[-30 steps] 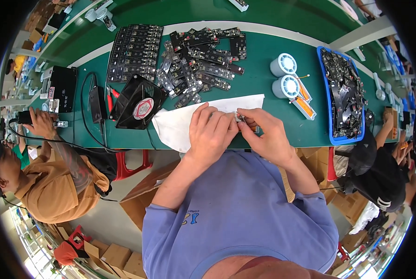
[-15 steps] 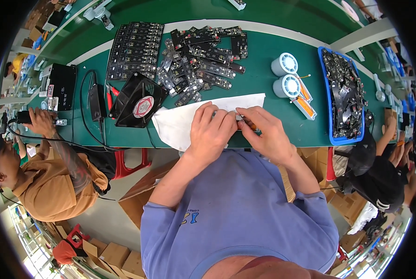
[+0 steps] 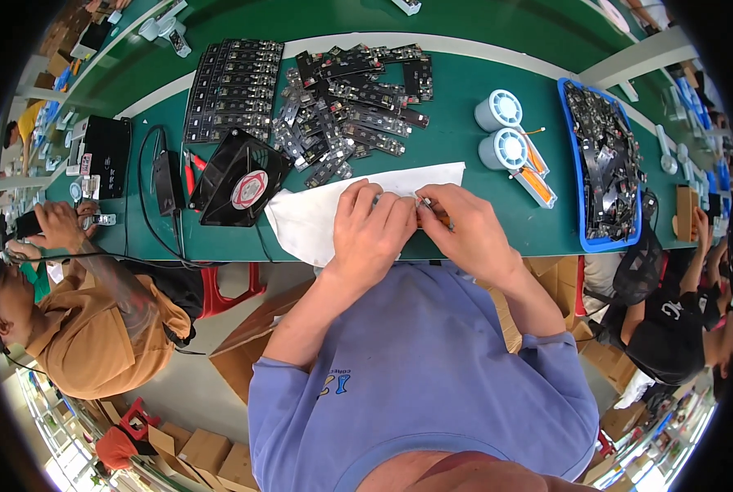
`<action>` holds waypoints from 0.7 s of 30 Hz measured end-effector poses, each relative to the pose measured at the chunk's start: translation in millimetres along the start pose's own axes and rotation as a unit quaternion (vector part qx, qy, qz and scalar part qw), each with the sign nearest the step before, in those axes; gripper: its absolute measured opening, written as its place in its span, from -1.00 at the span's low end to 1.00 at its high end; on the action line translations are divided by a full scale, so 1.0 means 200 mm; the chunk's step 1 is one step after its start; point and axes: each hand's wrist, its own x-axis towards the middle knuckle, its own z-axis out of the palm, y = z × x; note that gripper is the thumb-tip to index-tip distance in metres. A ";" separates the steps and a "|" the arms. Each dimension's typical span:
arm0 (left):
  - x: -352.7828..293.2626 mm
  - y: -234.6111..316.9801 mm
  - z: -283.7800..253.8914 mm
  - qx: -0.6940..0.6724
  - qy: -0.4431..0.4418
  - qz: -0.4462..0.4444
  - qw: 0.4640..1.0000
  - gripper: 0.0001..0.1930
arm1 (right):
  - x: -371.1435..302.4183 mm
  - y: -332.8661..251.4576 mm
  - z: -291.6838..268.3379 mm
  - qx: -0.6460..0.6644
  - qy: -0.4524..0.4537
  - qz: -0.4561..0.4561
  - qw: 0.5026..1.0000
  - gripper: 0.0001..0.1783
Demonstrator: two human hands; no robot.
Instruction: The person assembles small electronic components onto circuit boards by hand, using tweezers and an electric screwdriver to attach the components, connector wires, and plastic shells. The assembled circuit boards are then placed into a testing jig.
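On a white cloth (image 3: 301,221) at the table's near edge, my two hands meet with fingers closed. My left hand (image 3: 373,230) has its fingers curled over something mostly hidden beneath them. Thumb and fingertips pinched, my right hand (image 3: 469,228) works right beside it on the same spot. A small pale bit (image 3: 424,202) shows between the fingertips, and something orange peeks out under the right fingers. What the hands hold is too covered to name.
Beyond the cloth lies a heap of black circuit boards (image 3: 358,115), with boards in rows (image 3: 231,90) to its left. Left of the cloth stand a black fan (image 3: 243,180) and red-handled pliers (image 3: 190,176). Rightward are two light-blue round fan units (image 3: 499,111) and a blue tray (image 3: 583,189) of boards.
My hands stay in place; only the right fingertips have shifted slightly at the small part. At the left, a co-worker's hand has moved, and people at the right have changed posture.
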 end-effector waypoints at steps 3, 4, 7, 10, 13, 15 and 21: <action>0.00 0.00 0.00 0.009 -0.001 0.002 1.000 -0.79 | 0.00 0.00 0.01 -0.036 0.010 -0.024 0.999 -0.75; 0.00 0.00 0.00 0.009 -0.003 0.002 1.000 -0.79 | 0.00 0.00 0.02 -0.036 0.009 -0.024 0.999 -0.75; 0.00 -0.01 -0.01 0.006 -0.013 0.002 1.000 -0.80 | 0.00 0.01 0.02 -0.064 0.012 -0.043 0.997 -0.74; 0.00 0.00 -0.02 0.004 -0.026 0.001 1.000 -0.81 | 0.00 0.00 0.02 -0.092 0.015 -0.066 0.993 -0.75; 0.00 0.00 -0.02 0.004 -0.033 0.002 0.999 -0.83 | 0.01 -0.01 0.02 -0.121 0.022 -0.075 0.990 -0.76; 0.01 0.00 -0.02 0.002 -0.035 0.004 0.999 -0.83 | 0.01 -0.01 0.03 -0.150 0.025 -0.080 0.985 -0.77; 0.01 0.00 -0.03 -0.010 -0.040 0.002 0.999 -0.82 | 0.01 0.01 0.04 -0.142 0.021 -0.087 0.986 -0.77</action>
